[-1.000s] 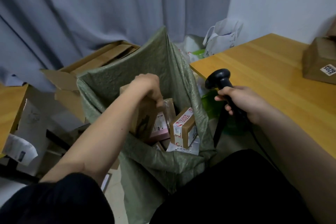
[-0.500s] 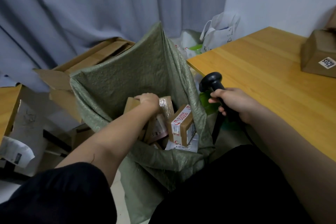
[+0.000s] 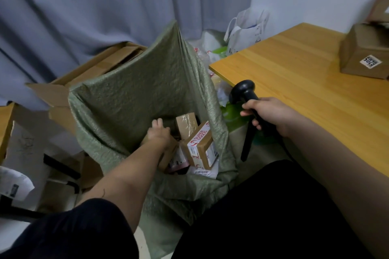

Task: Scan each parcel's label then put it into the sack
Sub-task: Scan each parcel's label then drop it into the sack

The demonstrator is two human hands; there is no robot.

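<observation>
A green woven sack (image 3: pixel 126 82) stands open on the floor in front of me. My left hand (image 3: pixel 159 132) reaches deep into it, fingers stretched out, resting on a plain brown parcel (image 3: pixel 168 154) that lies partly hidden under my wrist. Beside it in the sack are a "SUPER GOODS" box (image 3: pixel 200 145), a taped brown box (image 3: pixel 186 124) and a white mailer (image 3: pixel 202 172). My right hand (image 3: pixel 267 113) grips the black handheld scanner (image 3: pixel 244 90) just right of the sack, at the table's corner. Another labelled brown parcel (image 3: pixel 366 52) sits on the wooden table (image 3: pixel 294 73).
Open cardboard boxes (image 3: pixel 84 82) stand behind and left of the sack. A white carrier bag (image 3: pixel 246 29) and plastic clutter fill the gap by the wall. A black table leg (image 3: pixel 247 143) runs down right of the sack. Grey curtain hangs behind.
My left hand went down into the sack with the brown parcel, and its fingers have straightened on top of it. The right hand keeps the scanner in about the same place.
</observation>
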